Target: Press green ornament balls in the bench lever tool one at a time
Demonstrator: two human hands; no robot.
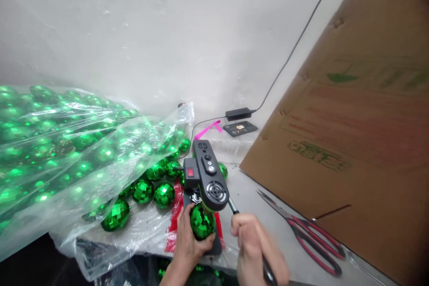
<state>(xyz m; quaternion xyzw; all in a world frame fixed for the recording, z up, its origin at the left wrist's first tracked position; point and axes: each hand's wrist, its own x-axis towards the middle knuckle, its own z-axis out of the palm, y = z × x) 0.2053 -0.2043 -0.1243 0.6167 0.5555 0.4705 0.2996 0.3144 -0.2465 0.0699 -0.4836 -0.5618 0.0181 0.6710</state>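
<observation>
My left hand (187,237) is closed round a shiny green faceted ball (202,222), holding it under the head of a small black machine (208,178) with a red switch. My right hand (256,246) is wrapped round the machine's lever handle (233,208), just right of the ball; the hand is slightly blurred. Several more loose green balls (147,190) lie on the table to the left of the machine.
A large clear plastic bag (56,147) full of green balls fills the left. Red-handled scissors (308,232) lie on the table at right, beside a leaning cardboard box (351,134). A phone (240,128), power adapter (238,114) and cable sit by the wall.
</observation>
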